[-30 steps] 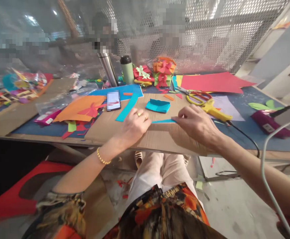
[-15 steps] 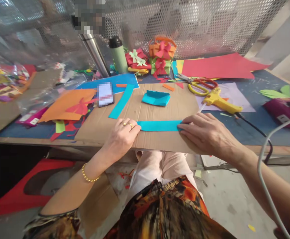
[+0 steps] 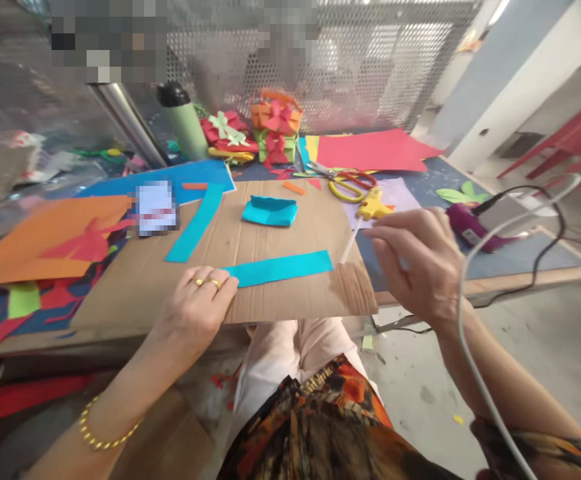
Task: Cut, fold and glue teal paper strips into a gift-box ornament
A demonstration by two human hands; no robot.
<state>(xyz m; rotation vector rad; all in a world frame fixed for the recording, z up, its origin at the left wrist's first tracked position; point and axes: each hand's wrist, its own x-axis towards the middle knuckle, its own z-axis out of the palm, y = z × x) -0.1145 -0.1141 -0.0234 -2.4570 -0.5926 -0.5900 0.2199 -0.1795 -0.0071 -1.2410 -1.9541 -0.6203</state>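
Note:
A bright blue paper strip [image 3: 285, 268] lies across the cardboard sheet [image 3: 290, 303] near the front edge. My left hand [image 3: 203, 300], fingers bent together, grips its left end; the strip's right end is free. My right hand [image 3: 420, 267] is raised at the right, thumb and fingers apart, beside the yellow glue gun [image 3: 370, 203]. The hand hides the gun's handle, and I see no grip on it. A whitish stick [image 3: 350, 243] extends from the gun over the cardboard. A second blue strip [image 3: 195, 223] and a folded blue paper piece [image 3: 270, 210] lie farther back.
Scissors [image 3: 348, 190] lie behind the glue gun. Paper baskets [image 3: 276, 127] and a green bottle [image 3: 185, 123] stand at the back. A phone [image 3: 155, 207] and orange paper [image 3: 50, 233] are on the left. A grey cable [image 3: 470, 320] crosses before my right arm.
My right hand has let go of the strip's right end and moved up and right to the glue gun. My left hand stays on the strip. The view has turned right.

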